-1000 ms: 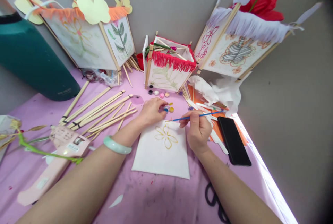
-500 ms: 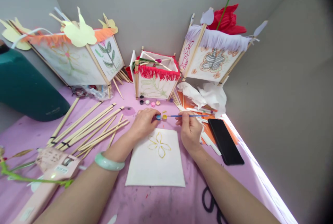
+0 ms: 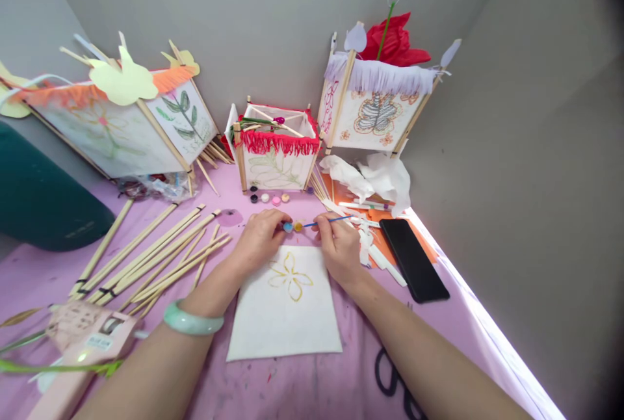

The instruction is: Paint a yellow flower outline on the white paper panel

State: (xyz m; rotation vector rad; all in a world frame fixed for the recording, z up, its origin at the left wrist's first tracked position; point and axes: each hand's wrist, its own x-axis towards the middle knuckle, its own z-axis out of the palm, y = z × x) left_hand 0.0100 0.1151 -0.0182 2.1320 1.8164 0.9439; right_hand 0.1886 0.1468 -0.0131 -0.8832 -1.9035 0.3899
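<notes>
My left hand [image 3: 262, 236] is closed at the blue paint pot [image 3: 288, 227], its fingertips pinching the edge. Right beside that pot is a yellow paint pot [image 3: 298, 227]. Between the fingers of my right hand [image 3: 340, 248] is a thin blue paintbrush [image 3: 338, 219], its tip at the yellow pot. A white fabric panel [image 3: 283, 329] lies flat below both hands, with a yellow flower outline [image 3: 291, 277] near its upper edge.
Bamboo sticks [image 3: 160, 257] lie at left near a pink glue gun [image 3: 82, 335]. Several small pots [image 3: 276, 201] stand before a red-fringed lantern [image 3: 275, 166]. Decorated lanterns [image 3: 107, 127] rise behind. A black phone [image 3: 414, 261] and crumpled white tissue [image 3: 385, 179] lie right.
My right hand has moved left, bringing the brush tip to the yellow pot; the brush is more tilted. My left hand stays by the pots. The whole view has shifted slightly.
</notes>
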